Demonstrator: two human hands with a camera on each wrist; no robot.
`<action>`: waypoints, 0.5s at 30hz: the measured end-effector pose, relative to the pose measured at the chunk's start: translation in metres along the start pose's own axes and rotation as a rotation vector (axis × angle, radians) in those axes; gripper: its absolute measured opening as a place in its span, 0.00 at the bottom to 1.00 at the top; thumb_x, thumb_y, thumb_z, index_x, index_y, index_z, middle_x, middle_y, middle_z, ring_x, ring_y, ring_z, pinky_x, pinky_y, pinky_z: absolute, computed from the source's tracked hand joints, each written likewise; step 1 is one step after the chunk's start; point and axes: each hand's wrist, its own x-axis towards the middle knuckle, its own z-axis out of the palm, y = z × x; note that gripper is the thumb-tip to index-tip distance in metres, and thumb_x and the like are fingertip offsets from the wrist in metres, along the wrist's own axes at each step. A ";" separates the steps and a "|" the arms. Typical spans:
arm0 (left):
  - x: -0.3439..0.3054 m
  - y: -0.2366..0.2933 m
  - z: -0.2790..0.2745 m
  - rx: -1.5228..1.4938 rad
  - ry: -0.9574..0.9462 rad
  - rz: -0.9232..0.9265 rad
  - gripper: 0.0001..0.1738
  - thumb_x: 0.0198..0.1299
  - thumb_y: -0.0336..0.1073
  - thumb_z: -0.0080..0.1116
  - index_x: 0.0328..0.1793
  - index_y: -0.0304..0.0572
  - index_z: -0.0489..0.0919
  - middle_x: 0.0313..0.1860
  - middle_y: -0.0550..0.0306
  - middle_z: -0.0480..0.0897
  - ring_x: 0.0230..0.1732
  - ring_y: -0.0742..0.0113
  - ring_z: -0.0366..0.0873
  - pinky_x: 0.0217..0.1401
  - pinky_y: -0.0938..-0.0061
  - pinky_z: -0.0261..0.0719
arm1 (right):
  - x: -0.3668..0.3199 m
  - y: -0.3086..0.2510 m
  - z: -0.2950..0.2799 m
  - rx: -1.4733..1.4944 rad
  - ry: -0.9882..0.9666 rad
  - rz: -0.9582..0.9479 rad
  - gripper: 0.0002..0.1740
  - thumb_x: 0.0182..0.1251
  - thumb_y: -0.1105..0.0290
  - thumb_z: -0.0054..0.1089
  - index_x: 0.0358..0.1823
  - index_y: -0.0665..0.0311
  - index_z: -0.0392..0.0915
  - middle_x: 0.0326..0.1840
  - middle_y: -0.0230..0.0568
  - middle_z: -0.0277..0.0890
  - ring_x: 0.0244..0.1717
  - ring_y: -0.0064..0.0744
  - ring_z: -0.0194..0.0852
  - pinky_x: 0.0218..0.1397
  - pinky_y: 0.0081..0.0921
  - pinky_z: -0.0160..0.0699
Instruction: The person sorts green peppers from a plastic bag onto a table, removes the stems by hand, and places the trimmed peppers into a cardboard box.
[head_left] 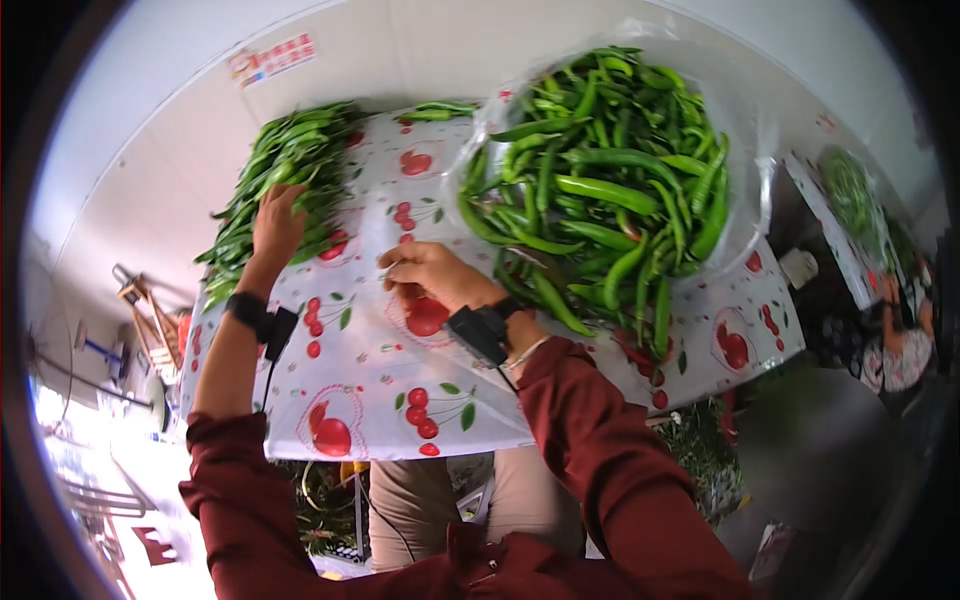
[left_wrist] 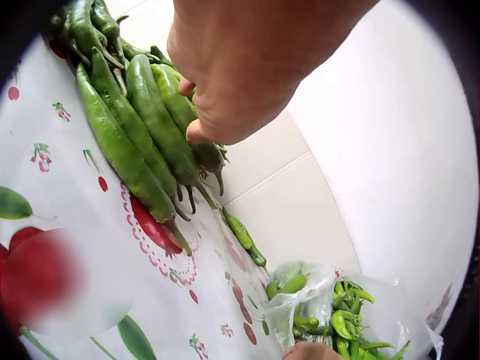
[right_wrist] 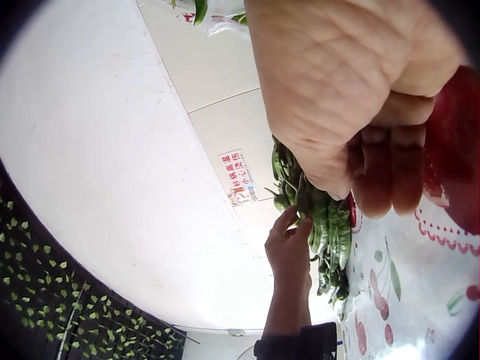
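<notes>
Long green chili peppers (head_left: 290,145) lie side by side in a layered row at the table's left. My left hand (head_left: 278,222) is over this row. In the right wrist view, its thumb and fingertips close around the end of a green pepper (right_wrist: 304,197); the palm hides part of it. My right hand (head_left: 440,275) hovers over the middle of the table, fingers loosely curled, holding nothing. To its right, a large clear plastic bag (head_left: 757,215) spreads open, heaped with loose green peppers (head_left: 610,185).
A white tablecloth (head_left: 390,350) printed with red fruit covers the table. A few peppers (head_left: 437,111) lie by the back wall (head_left: 400,60). On the right, another person (head_left: 895,350) sits near a second table with greens (head_left: 850,195).
</notes>
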 end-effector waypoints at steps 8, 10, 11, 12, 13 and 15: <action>0.031 0.117 -0.026 -0.303 -0.059 0.284 0.16 0.49 0.29 0.59 0.47 0.43 0.79 0.47 0.53 0.76 0.52 0.53 0.71 0.57 0.65 0.68 | 0.001 0.001 0.001 -0.042 -0.011 -0.022 0.11 0.63 0.72 0.53 0.45 0.70 0.71 0.32 0.41 0.75 0.28 0.24 0.74 0.30 0.21 0.76; 0.033 0.145 -0.023 -0.392 -0.164 0.402 0.14 0.51 0.31 0.59 0.46 0.44 0.80 0.46 0.53 0.77 0.52 0.53 0.71 0.57 0.65 0.68 | 0.001 0.000 0.001 -0.048 -0.009 -0.014 0.14 0.63 0.73 0.53 0.48 0.72 0.70 0.33 0.42 0.75 0.28 0.24 0.74 0.31 0.20 0.75; 0.033 0.157 -0.020 -0.413 -0.221 0.440 0.13 0.51 0.31 0.59 0.45 0.44 0.80 0.46 0.53 0.77 0.52 0.54 0.71 0.57 0.65 0.69 | 0.002 0.001 0.001 -0.058 -0.014 -0.019 0.14 0.63 0.73 0.53 0.49 0.72 0.70 0.33 0.42 0.75 0.27 0.24 0.74 0.31 0.21 0.75; 0.033 0.166 -0.014 -0.416 -0.264 0.503 0.15 0.51 0.31 0.59 0.47 0.44 0.79 0.48 0.53 0.77 0.53 0.53 0.70 0.59 0.64 0.68 | 0.003 0.001 0.000 -0.068 -0.019 -0.024 0.15 0.63 0.73 0.52 0.50 0.72 0.69 0.33 0.42 0.75 0.27 0.25 0.74 0.30 0.21 0.75; 0.032 0.175 -0.007 -0.420 -0.307 0.566 0.16 0.51 0.30 0.59 0.49 0.44 0.78 0.50 0.52 0.76 0.54 0.53 0.70 0.60 0.63 0.67 | 0.002 0.001 0.001 -0.067 -0.022 -0.025 0.15 0.63 0.73 0.52 0.50 0.72 0.69 0.33 0.42 0.75 0.27 0.25 0.74 0.30 0.21 0.75; 0.029 0.191 0.005 -0.392 -0.368 0.549 0.17 0.52 0.31 0.59 0.50 0.44 0.78 0.51 0.52 0.76 0.55 0.53 0.69 0.61 0.63 0.66 | 0.000 0.001 0.003 -0.064 0.005 -0.091 0.10 0.62 0.73 0.53 0.42 0.72 0.73 0.29 0.42 0.76 0.26 0.25 0.74 0.30 0.20 0.75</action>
